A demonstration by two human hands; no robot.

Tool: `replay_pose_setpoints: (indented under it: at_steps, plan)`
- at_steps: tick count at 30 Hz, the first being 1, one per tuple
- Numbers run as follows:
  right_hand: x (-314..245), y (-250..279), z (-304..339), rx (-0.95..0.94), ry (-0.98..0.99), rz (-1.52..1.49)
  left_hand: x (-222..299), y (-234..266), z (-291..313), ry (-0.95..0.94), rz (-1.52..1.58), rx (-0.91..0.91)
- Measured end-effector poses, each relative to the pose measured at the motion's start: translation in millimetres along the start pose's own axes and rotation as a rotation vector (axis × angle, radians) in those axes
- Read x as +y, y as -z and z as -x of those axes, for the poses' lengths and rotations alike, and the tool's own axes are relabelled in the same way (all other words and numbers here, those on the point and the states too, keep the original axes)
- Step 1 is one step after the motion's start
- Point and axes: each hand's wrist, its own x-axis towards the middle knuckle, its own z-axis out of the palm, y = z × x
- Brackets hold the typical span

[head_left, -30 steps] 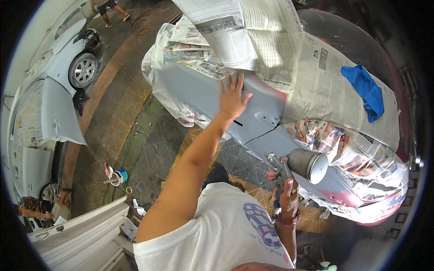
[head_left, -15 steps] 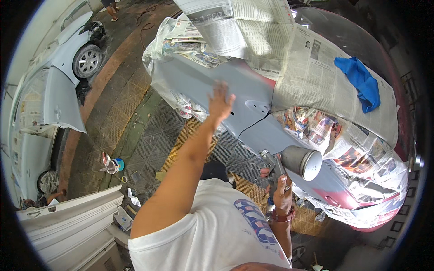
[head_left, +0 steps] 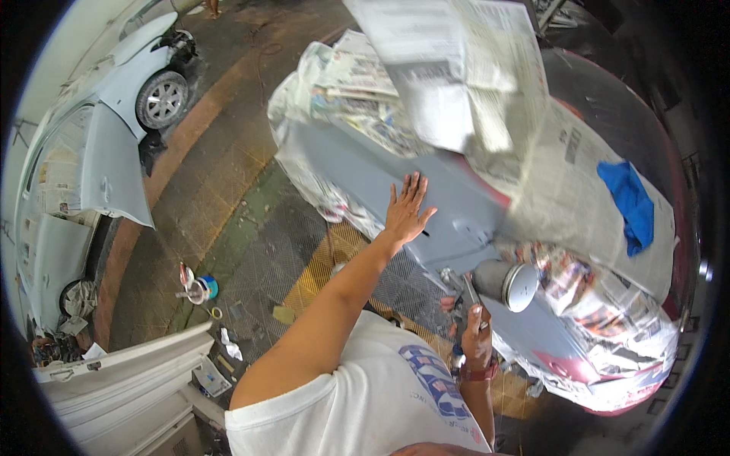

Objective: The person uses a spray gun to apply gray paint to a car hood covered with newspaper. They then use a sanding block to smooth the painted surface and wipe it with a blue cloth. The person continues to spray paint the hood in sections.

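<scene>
Grey-coated car body panel (head_left: 464,197) ran diagonally across the middle of the view, framed by masking. Progress, judged from the surfaces alone: newspaper sheets (head_left: 570,205) covered the upper side, coloured newspaper pages (head_left: 585,281) were bunched along the lower right, and plastic sheeting (head_left: 293,152) wrapped the far left end. Grey coating appeared to cover most of the exposed metal; red paint (head_left: 566,367) showed near the lower right end and along a strip of the upper edge. Masking therefore looked done; no finish colour was seen over the grey, and how much remained could not be told.

Left hand (head_left: 411,205): wide, fingers spread, palm down, holding nothing. The panel lay directly beneath it and extended to both sides; contact seemed likely but could not be confirmed from overhead.

Right hand (head_left: 477,334): wrapped around the handle of a spray gun (head_left: 465,292), its metal cup (head_left: 494,280) tilted onto its side, lid facing right. This hand was beside the panel's near edge, lower right of the left hand. Blue cloth (head_left: 630,207) rested on the newspaper, well apart from both hands.
</scene>
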Motion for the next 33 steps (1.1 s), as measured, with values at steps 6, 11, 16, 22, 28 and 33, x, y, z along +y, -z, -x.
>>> replay_pose_setpoints:
  at_steps: [6,11,16,22,28,33]
  plan:
    - [-39,-83,-56,-0.090,0.000,-0.003,-142,69,-44,0.109,-0.119,-0.061]
    - [-65,-139,-87,-0.137,-0.027,-0.011,-223,109,-74,0.116,-0.200,-0.098]
    - [-75,-162,-100,-0.168,-0.034,0.027,-269,136,-99,0.143,-0.248,-0.050]
    - [-38,-151,-89,-0.032,-0.108,0.475,-265,120,-99,0.215,-0.249,0.067]
    - [-45,-163,-98,-0.085,-0.107,0.280,-134,30,-26,0.286,0.288,-0.143]
    - [-77,-184,-114,-0.178,-0.131,0.150,-163,8,-42,0.564,0.544,0.053]
